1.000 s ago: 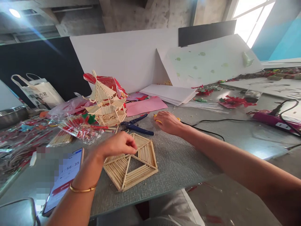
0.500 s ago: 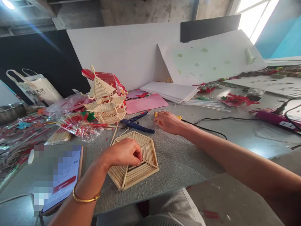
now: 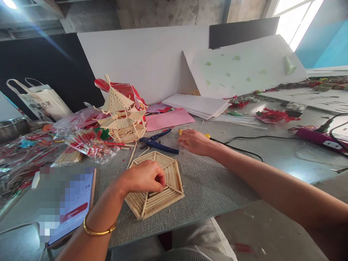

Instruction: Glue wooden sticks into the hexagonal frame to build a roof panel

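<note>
A hexagonal panel of thin wooden sticks (image 3: 163, 204) lies flat on the table in front of me. Over its middle, my left hand (image 3: 145, 176) is closed in a pinch, the fingertips down at the panel's central opening. What they hold, if anything, is hidden. Further back and to the right, my right hand (image 3: 194, 141) is curled around a yellow corded tool, which looks like a glue gun (image 3: 207, 135). Only its yellow ends show on either side of the hand. Blue-handled cutting pliers (image 3: 163, 146) lie between the panel and my right hand.
Behind the pliers stands a stick-built pagoda model (image 3: 122, 123). Bagged red-tipped sticks (image 3: 88, 145) and a phone (image 3: 73, 210) lie to the left. White boards (image 3: 197, 105) and pink paper (image 3: 170, 119) are at the back. A black cord (image 3: 261, 137) runs toward a purple power strip (image 3: 312, 136).
</note>
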### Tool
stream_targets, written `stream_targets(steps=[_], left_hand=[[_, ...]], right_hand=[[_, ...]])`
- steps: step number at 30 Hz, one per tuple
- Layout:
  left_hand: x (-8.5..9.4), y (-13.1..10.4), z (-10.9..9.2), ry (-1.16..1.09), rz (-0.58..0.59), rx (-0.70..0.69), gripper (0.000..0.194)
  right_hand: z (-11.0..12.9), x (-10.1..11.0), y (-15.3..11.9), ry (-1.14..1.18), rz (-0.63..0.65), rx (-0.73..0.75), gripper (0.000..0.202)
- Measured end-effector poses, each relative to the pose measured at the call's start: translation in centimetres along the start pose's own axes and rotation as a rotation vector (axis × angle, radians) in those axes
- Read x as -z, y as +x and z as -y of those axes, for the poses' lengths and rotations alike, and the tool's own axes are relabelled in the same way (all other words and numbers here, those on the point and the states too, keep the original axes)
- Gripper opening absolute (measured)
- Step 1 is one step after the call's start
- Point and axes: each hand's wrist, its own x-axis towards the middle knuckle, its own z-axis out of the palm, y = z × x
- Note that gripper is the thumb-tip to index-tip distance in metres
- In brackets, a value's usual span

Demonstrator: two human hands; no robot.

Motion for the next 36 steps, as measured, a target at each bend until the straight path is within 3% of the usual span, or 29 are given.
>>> stream_targets(steps=[3, 5, 9, 12, 17, 24, 32, 36], left_hand=[[0.6, -0.3, 0.5, 0.021, -0.044, 0.019, 0.018], [1.3, -0.5, 1.6, 0.080, -0.140, 0.092, 0.018], [2.9, -1.1, 5.1, 0.379, -0.479, 0.488, 0.016], [3.3, -1.0, 7.0, 0.426, -0.542, 0.583, 0.019], [2.8, 0.8, 7.6, 0.414, -0.602, 0.512, 0.024], [2.7, 3.7, 7.7, 0.341, -0.582, 0.475, 0.016], [3.5, 1.4, 6.7, 0.229, -0.545, 0.381, 0.020], [3.0, 0.2, 4.9, 0.009, -0.408, 0.207, 0.021]], right_hand=[[-0.1, -0.1, 0.0, -0.009, -0.010, 0.018, 0.022], [-0.1, -0.1, 0.0, -0.013, -0.008, 0.023, 0.022], [-0.2, 0.0, 0.0, -0.018, -0.002, 0.056, 0.024], [-0.2, 0.0, 0.0, -0.026, -0.005, 0.068, 0.025], [0.0, 0.1, 0.0, -0.051, -0.018, 0.062, 0.025], [0.1, 0.0, 0.0, -0.065, 0.000, 0.061, 0.024], [0.3, 0.3, 0.0, -0.033, 0.009, 0.058, 0.024], [0.5, 0.5, 0.0, -0.029, 0.037, 0.042, 0.023]])
